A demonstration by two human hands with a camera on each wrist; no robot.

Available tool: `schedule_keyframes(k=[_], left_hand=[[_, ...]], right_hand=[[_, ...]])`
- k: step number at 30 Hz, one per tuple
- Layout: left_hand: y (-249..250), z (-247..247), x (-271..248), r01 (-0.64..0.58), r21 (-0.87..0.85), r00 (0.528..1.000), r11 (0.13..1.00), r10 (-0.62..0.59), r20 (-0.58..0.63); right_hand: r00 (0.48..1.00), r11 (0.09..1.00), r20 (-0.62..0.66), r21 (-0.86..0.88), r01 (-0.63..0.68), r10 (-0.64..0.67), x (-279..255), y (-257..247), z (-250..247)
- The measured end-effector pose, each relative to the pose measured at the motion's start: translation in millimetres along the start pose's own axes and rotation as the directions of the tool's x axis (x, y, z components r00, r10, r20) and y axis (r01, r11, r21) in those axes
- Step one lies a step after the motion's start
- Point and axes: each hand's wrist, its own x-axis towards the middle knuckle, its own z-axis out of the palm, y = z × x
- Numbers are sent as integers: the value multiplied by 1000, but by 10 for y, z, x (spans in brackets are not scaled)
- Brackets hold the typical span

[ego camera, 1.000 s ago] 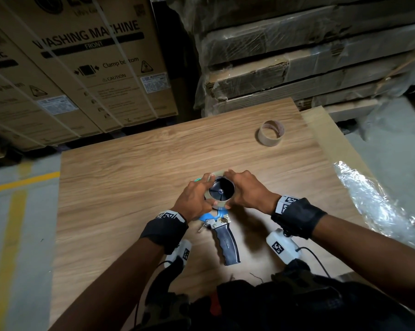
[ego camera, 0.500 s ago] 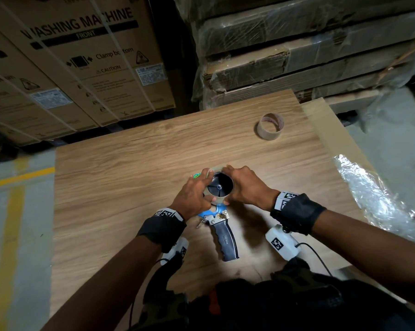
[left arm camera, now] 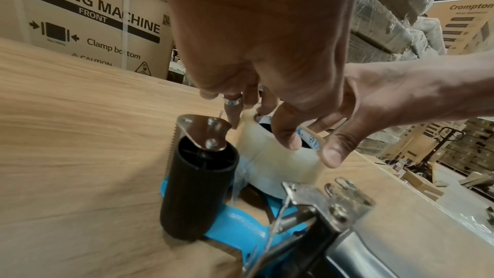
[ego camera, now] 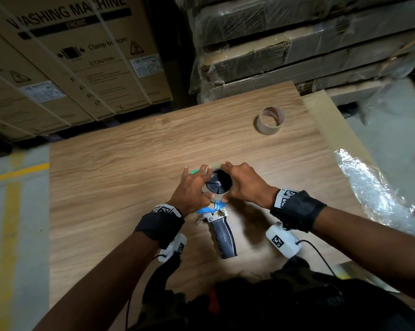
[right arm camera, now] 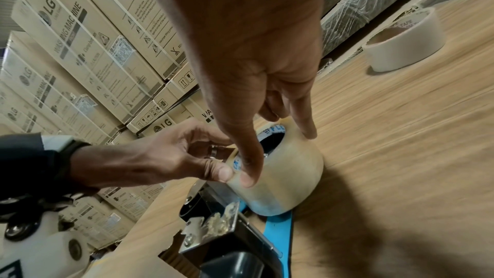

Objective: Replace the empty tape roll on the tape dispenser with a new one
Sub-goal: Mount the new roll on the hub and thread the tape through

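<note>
Readable print on cartons and tape rolls

The stacked cartons [left arm camera: 80,18] read "LG Life's Good", "WASHING MACHINE FRONT", "Clamp bottom" and "CAUTION"; a far box [left arm camera: 465,22] reads "Crompton"; the empty roll [right arm camera: 406,43] shows "TAPE" inside its core; the new roll's [right arm camera: 280,177] blue lettering is unreadable.

The table [ego camera: 120,177] is light-brown woodgrain. The dispenser [ego camera: 222,232] has a bright blue frame, a dark grey handle, silvery metal fittings and a black ribbed roller [left arm camera: 197,193]. The tape roll [right arm camera: 283,181] is translucent pale yellow, with blue print on a white inner core; its hub [ego camera: 218,182] is black. The empty core [ego camera: 269,120] is tan outside and reddish brown inside. Both wristbands [ego camera: 297,209] are black with black-and-white square markers. The cartons [ego camera: 77,56] are tan with black print and white straps. The floor [ego camera: 15,177] is grey with yellow lines.
</note>
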Motion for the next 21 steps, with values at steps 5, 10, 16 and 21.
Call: schedule_keyframes(k=[5, 10, 16, 21], left_hand=[[-32, 28, -14, -15, 118, 999, 993, 19, -32], [11, 0, -10, -11, 199, 1000, 980, 15, -15], [1, 13, 5, -4, 213, 1000, 977, 2, 13], [40, 1, 17, 16, 225, 999, 974, -22, 24]], right_hand=[[1000, 1000, 2, 3, 7, -7, -1, 13, 9], [1000, 1000, 4, -3, 13, -13, 4, 31, 32], [1000, 1000, 5, 3, 7, -7, 5, 12, 56], [1000, 1000, 3, -6, 20, -20, 39, 34, 82]])
